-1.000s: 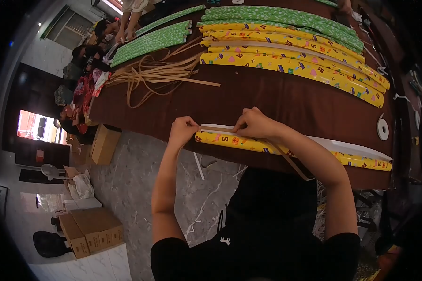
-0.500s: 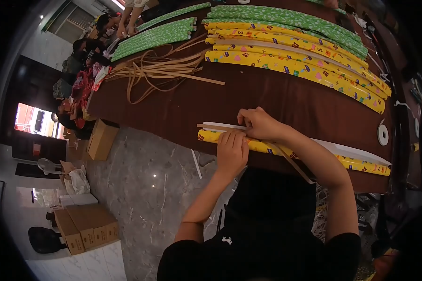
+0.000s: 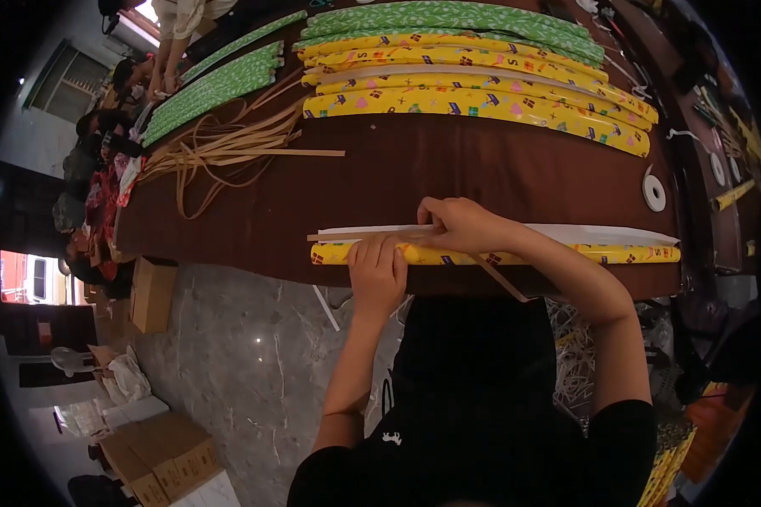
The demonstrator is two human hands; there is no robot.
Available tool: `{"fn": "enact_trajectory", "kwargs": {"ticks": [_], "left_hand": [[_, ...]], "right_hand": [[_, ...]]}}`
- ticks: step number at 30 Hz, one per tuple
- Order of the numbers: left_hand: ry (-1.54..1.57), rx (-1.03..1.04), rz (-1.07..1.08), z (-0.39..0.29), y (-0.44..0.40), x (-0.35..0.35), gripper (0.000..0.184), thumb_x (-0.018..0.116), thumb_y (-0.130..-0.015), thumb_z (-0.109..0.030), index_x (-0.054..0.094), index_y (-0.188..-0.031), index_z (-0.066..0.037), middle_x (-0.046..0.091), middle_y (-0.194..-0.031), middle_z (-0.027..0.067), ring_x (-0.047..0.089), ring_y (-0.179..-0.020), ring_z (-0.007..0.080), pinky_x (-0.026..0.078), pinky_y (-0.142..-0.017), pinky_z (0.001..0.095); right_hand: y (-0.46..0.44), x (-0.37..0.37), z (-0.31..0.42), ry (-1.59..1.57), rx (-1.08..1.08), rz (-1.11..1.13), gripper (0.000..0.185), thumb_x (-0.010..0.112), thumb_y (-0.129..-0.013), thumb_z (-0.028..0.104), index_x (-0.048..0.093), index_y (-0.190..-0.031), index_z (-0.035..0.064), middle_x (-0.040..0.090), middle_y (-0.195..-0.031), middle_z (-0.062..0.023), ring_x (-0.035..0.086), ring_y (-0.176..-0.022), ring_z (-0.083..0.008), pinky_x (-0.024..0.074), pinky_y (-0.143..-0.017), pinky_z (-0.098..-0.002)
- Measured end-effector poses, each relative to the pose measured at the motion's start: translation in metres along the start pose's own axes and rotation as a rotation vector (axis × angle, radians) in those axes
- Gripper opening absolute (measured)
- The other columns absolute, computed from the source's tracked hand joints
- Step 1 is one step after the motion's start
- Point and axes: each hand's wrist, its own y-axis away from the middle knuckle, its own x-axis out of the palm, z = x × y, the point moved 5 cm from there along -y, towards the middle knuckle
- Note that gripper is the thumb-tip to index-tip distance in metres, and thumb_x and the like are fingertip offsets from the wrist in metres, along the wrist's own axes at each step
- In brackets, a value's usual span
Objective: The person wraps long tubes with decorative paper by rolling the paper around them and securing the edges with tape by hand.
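A yellow roll of patterned wrapping paper lies along the table's near edge, its white underside flap showing behind it. My left hand is pressed over the roll near its left end, fingers together and bent over the top. Just to the right, my right hand has curled fingers on a flat brown strip at the flap; the fingertips are partly hidden. One end of this strip sticks out past the roll's left end, and the other hangs over the table edge below my right forearm.
Farther back lie several yellow rolls and green rolls. A bundle of brown strips lies at left, a white tape roll at right. Another person's arms reach in at upper left. Cardboard boxes stand on the floor.
The whole view has shifted, so the table sits further left and more level. My right hand has slid a little to the right along the roll; my left hand stays near its left end.
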Motion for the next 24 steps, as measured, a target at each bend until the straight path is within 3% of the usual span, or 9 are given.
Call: {"fn": "enact_trajectory", "kwargs": {"ticks": [3,5,6,8,11,14,19,21,24], "left_hand": [[0.006,0.008,-0.012,0.0,0.001,0.0,0.02,0.054,-0.09,-0.01,0.064,-0.105,-0.002,0.063,-0.106,0.012,0.057,-0.101,0.0296,0.038,-0.097,0.0415],[0.014,0.015,-0.018,0.001,0.002,0.001,0.02,0.054,-0.09,-0.01,0.064,-0.106,-0.002,0.063,-0.106,0.0118,0.057,-0.101,0.0294,0.038,-0.097,0.0414],[0.009,0.017,-0.024,0.001,0.002,0.001,0.021,0.054,-0.09,-0.01,0.065,-0.106,-0.002,0.063,-0.106,0.0115,0.057,-0.101,0.0293,0.038,-0.097,0.0412],[0.012,0.017,-0.02,0.001,0.003,0.001,0.021,0.056,-0.09,-0.011,0.064,-0.106,-0.001,0.063,-0.106,0.0118,0.057,-0.1,0.0299,0.038,-0.096,0.0423],[0.001,0.02,-0.017,0.003,0.004,0.003,0.021,0.058,-0.089,-0.013,0.064,-0.105,-0.001,0.063,-0.107,0.0121,0.057,-0.1,0.0306,0.039,-0.096,0.0435],[-0.012,0.016,-0.008,0.004,0.004,0.003,0.022,0.058,-0.089,-0.013,0.065,-0.106,-0.002,0.063,-0.108,0.0118,0.057,-0.1,0.0305,0.039,-0.096,0.0436],[-0.015,-0.008,0.03,0.005,0.004,0.006,0.024,0.058,-0.088,-0.01,0.066,-0.11,-0.004,0.063,-0.109,0.0105,0.056,-0.102,0.0299,0.037,-0.099,0.0446],[-0.01,-0.005,0.028,0.003,0.003,0.004,0.024,0.058,-0.088,-0.01,0.066,-0.109,-0.004,0.063,-0.109,0.0104,0.056,-0.101,0.0295,0.037,-0.099,0.0445],[0.001,0.01,0.022,0.003,0.004,0.004,0.022,0.057,-0.089,-0.009,0.066,-0.108,-0.004,0.063,-0.109,0.0105,0.056,-0.101,0.029,0.036,-0.099,0.0444]], "right_hand": [[0.025,-0.002,-0.011,0.136,-0.129,-0.134,0.033,0.073,-0.081,0.033,0.063,-0.089,0.0024,0.067,-0.081,-0.0149,0.064,-0.074,-0.0313,0.0508,-0.069,-0.0383],[0.038,-0.007,-0.016,-0.197,-0.011,-0.122,0.027,0.075,-0.085,0.026,0.064,-0.085,0.0015,0.063,-0.072,-0.0065,0.058,-0.067,-0.0172,0.0465,-0.063,-0.0319],[0.043,-0.009,-0.016,-0.196,-0.004,-0.123,0.027,0.075,-0.085,0.026,0.064,-0.085,0.0015,0.063,-0.072,-0.0065,0.058,-0.067,-0.0172,0.0465,-0.063,-0.0319],[0.055,-0.009,-0.027,-0.548,0.292,-0.055,0.023,0.073,-0.089,0.024,0.066,-0.086,0.0017,0.064,-0.073,-0.0017,0.054,-0.065,-0.0083,0.0445,-0.059,-0.0265],[0.077,-0.034,-0.018,-0.4,0.382,-0.054,0.021,0.072,-0.089,0.021,0.068,-0.088,0.0008,0.064,-0.073,0.0011,0.053,-0.064,-0.0033,0.0431,-0.057,-0.0226],[0.114,-0.057,-0.029,-0.567,0.488,-0.084,0.019,0.071,-0.089,0.019,0.071,-0.093,0.0,0.067,-0.074,-0.004,0.056,-0.063,-0.0058,0.0461,-0.058,-0.0241],[0.18,-0.072,-0.08,-0.413,0.548,-0.345,0.021,0.075,-0.085,0.02,0.071,-0.08,-0.0009,0.066,-0.063,-0.0061,0.058,-0.055,-0.0106,0.0462,-0.056,-0.0272],[0.194,-0.08,-0.076,0.038,0.436,-0.547,0.024,0.078,-0.081,0.021,0.071,-0.076,-0.0013,0.066,-0.062,-0.0125,0.061,-0.053,-0.0165,0.0449,-0.052,-0.028],[0.193,-0.074,-0.077,0.048,0.482,-0.618,0.029,0.08,-0.077,0.028,0.069,-0.069,0.0021,0.063,-0.059,-0.0126,0.061,-0.053,-0.0238,0.0429,-0.06,-0.0326]]}}
